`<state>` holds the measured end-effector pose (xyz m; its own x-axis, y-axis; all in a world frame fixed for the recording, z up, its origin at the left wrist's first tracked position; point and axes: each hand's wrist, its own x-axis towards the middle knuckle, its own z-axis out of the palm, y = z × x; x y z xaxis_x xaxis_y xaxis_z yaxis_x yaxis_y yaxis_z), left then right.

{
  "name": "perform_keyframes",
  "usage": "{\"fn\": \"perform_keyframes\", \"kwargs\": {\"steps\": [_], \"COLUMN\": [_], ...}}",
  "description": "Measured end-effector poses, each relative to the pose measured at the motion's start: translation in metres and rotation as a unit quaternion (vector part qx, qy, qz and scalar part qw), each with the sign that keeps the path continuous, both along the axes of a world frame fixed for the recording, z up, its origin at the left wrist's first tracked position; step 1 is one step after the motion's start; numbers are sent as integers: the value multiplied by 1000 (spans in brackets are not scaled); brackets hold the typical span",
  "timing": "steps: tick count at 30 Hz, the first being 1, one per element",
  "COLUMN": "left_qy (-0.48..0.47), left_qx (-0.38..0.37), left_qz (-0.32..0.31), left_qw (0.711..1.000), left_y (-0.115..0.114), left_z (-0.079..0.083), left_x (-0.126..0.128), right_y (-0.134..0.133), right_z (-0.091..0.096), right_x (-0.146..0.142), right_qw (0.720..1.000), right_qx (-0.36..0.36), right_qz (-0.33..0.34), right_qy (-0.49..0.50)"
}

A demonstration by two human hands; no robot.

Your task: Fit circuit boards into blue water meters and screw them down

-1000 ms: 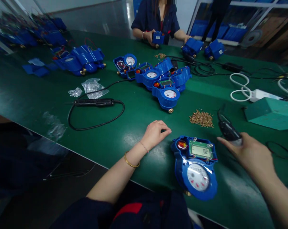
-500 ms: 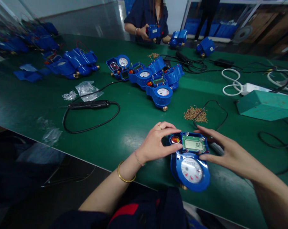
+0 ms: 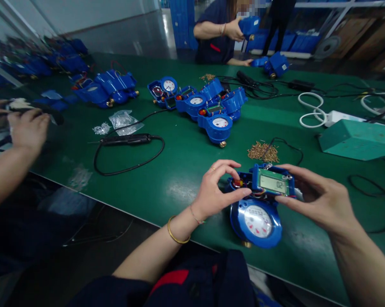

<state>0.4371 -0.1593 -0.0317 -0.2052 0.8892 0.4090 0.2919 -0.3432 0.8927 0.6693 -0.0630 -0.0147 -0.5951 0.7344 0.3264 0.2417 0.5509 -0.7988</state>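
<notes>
A blue water meter [image 3: 255, 222] with a round white dial lies in front of me on the green table. Its display module [image 3: 273, 183], a green board with a lit LCD, sits raised and tilted out of the housing, wires showing beneath. My right hand [image 3: 323, 198] grips this module at its right end between thumb and fingers. My left hand [image 3: 213, 192] is curled at the housing's left side. Its index fingertip touches the orange-red part [image 3: 237, 183] in the open compartment, and its thumb reaches the module's lower left edge.
Brass screws [image 3: 262, 151] lie in a pile beyond the meter. Several blue meters [image 3: 219, 123] stand mid-table. A corded electric screwdriver [image 3: 126, 140] and a plastic bag [image 3: 124, 120] lie left. A green box [image 3: 358, 138] stands right. Co-workers' hands [image 3: 29, 128] work at left and across the table.
My right hand has lifted the display module up and rightward out of the housing. My left index finger has moved onto the orange-red part. A co-worker's hands have appeared at the left.
</notes>
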Motion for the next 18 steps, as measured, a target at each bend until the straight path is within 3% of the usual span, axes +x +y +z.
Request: {"fn": "perform_keyframes", "kwargs": {"steps": [4,8,13,18], "left_qy": [48,74,43,1], "left_qx": [70,86,21,-51], "left_qz": [96,130,95,1], "left_qw": [992,985,994,999], "left_y": [-10,-11,0,17], "left_z": [-4,-5,-3,-2], "left_x": [20,34,32,20], "right_y": [-4,-6,-9,-9], "right_z": [-4,-6,-7,-12], "right_x": [-2,-4,-8,-6], "right_qw": [1000,999,998,997], "right_qx": [0,4,-2,-19], "right_qz": [-14,-26,-35,-50], "right_qy": [12,22,47,59]}}
